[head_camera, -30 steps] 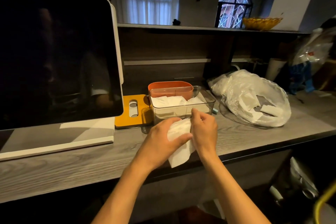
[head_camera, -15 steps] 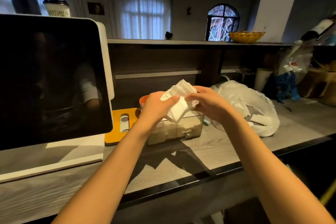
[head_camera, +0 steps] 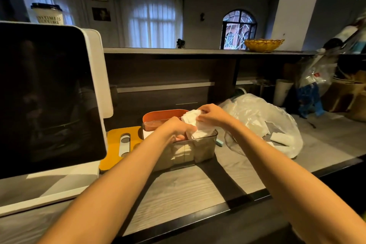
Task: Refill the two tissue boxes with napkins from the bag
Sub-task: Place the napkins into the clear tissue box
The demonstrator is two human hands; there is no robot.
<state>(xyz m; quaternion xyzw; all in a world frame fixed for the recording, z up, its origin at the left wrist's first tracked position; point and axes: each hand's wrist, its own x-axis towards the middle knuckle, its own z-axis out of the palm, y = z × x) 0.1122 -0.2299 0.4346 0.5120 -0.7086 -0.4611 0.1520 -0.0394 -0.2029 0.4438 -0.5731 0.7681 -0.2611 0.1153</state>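
Observation:
A clear tissue box (head_camera: 198,149) stands on the counter with white napkins inside. Behind it sits an orange tissue box (head_camera: 158,117). Both my hands hold a bunch of white napkins (head_camera: 193,120) over the clear box's open top. My left hand (head_camera: 178,128) grips the bunch's lower left, with fingers dipping into the box. My right hand (head_camera: 211,115) pinches the bunch's upper right. The clear plastic bag (head_camera: 263,121) with a few napkins in it lies to the right of the boxes.
A large dark screen (head_camera: 45,97) on a white stand fills the left. An orange lid with a slot (head_camera: 120,144) lies beside the boxes. A raised shelf (head_camera: 198,51) with a yellow bowl (head_camera: 263,44) runs behind. Bags and clutter (head_camera: 320,85) crowd the right.
My hands carried the napkin bunch from the counter's front edge up and forward, then lowered it onto the clear box. My left hand now dips into the box.

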